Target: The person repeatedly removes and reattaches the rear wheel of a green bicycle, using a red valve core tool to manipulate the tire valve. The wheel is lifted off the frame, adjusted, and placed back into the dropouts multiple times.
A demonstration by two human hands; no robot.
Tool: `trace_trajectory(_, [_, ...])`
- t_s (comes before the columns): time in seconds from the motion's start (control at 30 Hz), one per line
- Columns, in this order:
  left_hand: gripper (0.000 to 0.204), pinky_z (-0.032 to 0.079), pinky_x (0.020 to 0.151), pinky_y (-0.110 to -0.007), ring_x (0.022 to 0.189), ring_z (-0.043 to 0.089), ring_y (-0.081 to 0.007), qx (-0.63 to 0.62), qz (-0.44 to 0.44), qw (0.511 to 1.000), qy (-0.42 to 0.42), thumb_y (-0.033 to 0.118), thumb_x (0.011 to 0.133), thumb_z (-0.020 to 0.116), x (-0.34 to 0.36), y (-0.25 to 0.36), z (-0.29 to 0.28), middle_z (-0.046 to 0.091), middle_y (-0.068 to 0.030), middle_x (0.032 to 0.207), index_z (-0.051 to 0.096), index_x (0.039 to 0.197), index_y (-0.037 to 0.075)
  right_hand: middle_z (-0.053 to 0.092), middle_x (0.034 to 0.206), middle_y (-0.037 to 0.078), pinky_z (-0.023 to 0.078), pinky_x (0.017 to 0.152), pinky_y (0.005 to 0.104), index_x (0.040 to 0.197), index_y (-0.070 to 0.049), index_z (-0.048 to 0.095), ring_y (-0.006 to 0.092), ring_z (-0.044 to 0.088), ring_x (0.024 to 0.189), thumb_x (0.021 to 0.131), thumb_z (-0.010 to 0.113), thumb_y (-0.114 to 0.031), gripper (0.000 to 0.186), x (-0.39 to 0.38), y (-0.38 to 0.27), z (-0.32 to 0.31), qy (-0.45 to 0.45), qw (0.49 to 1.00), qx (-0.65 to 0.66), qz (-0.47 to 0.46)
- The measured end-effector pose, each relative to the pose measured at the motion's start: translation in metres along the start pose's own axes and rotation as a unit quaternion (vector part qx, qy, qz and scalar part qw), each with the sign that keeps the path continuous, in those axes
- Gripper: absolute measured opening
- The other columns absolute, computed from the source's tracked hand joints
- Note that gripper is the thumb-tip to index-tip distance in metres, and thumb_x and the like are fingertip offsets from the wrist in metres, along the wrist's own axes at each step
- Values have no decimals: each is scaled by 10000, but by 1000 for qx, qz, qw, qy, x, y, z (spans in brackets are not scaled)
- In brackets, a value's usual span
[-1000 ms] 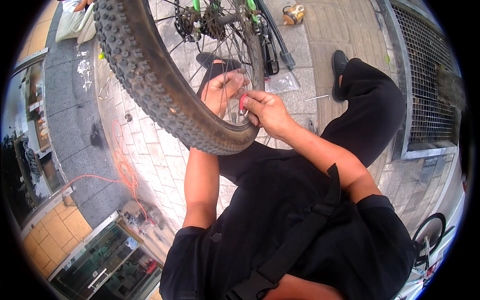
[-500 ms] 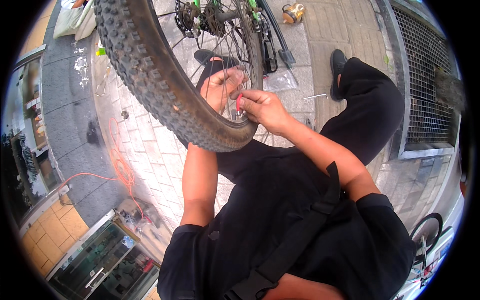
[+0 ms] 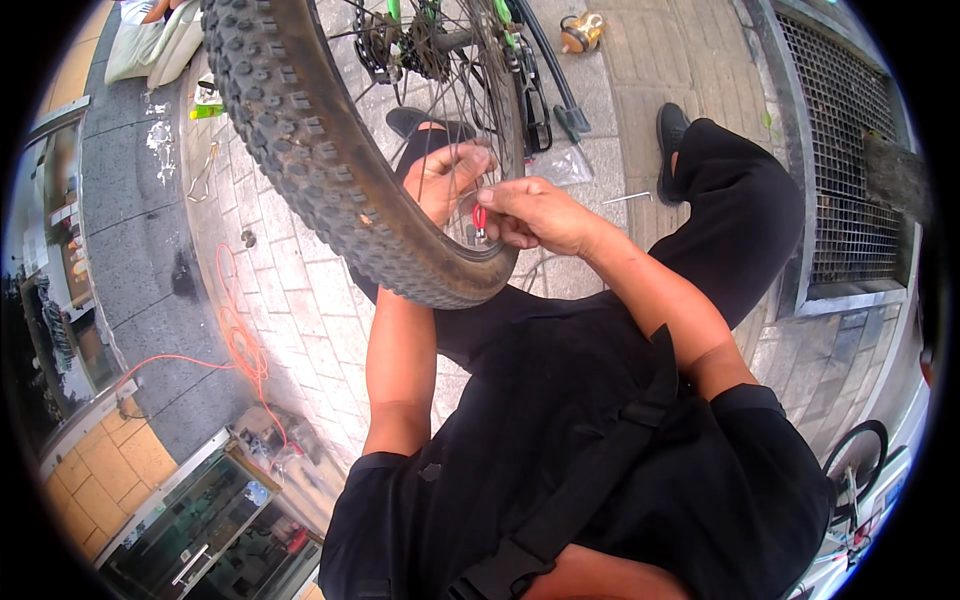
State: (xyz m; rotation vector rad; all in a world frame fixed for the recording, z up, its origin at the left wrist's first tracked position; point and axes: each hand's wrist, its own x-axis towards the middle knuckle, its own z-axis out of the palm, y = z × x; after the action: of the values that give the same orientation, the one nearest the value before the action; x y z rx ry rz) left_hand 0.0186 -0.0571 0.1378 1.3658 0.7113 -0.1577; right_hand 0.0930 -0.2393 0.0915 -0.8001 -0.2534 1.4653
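Observation:
A bicycle wheel with a knobby tire [image 3: 305, 150], spokes and a toothed hub [image 3: 428, 55] hangs in front of me. My left hand [image 3: 445, 175] reaches behind the tire among the spokes, fingers curled and pinched near a spoke; exactly what they hold is unclear. My right hand [image 3: 535, 215] is at the inside of the rim, thumb and fingers closed on a small red tool [image 3: 479, 222] with a metal tip, low on the spokes beside my left fingertips.
A clear plastic bag [image 3: 570, 165], hex key [image 3: 628, 197] and yellow-brown bottle [image 3: 582, 33] lie on the paving. An orange hose [image 3: 240, 330] coils at left. A drain grate [image 3: 840, 160] is at right, a parked bicycle [image 3: 855, 460] lower right, pale sacks [image 3: 150, 45] upper left.
My right fingers have shifted their grip on the red tool, showing more of it and its metal end. The wheel sits slightly further right in view at its upper part.

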Motion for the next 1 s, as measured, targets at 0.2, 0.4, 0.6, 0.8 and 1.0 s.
trace_trajectory(0.2, [293, 540, 811, -292, 903, 682, -152, -10, 25, 1000, 5, 247, 1015, 719, 5, -16, -2, 725, -102, 1069, 715, 1133, -21, 663, 742, 8, 418, 515, 247, 873, -67, 724, 80, 546, 554, 1037, 648, -396, 376, -5, -21, 7, 42, 988, -150, -2])
trace_trajectory(0.4, [372, 553, 965, -352, 1045, 714, -224, 209, 175, 962, -13, 261, 993, 692, 21, -31, -20, 749, -125, 1131, 712, 1211, -40, 712, 806, -16, 465, 552, 258, 992, -84, 794, 56, 578, 618, 1040, 663, -379, 326, -8, -33, 2, 28, 961, -273, 29])
trace_trajectory(0.6, [287, 571, 820, -334, 956, 705, -182, 334, 231, 914, -16, 270, 951, 739, 37, -54, -36, 730, -83, 1019, 724, 1107, 30, 711, 817, 69, 528, 759, 347, 1000, -57, 793, 137, 630, 770, 1040, 645, -358, 338, 10, -31, -1, 38, 875, -482, -7])
trace_trajectory(0.8, [159, 521, 575, -323, 684, 639, -161, 16, 138, 985, -98, 103, 843, 797, 42, -46, -10, 666, -34, 836, 666, 883, 24, 669, 739, 47, 513, 694, 337, 983, -35, 775, 132, 599, 706, 1044, 608, -323, 339, 2, -45, 14, 85, 838, -534, -71])
trace_trajectory(1.0, [280, 564, 669, -322, 786, 701, -166, -54, 77, 994, -57, 65, 833, 832, 27, -39, -10, 745, -85, 933, 728, 1074, -33, 469, 624, -66, 264, 443, 260, 815, -132, 696, 55, 377, 503, 1048, 603, -433, 393, 9, -58, 8, 11, 919, -363, 156])
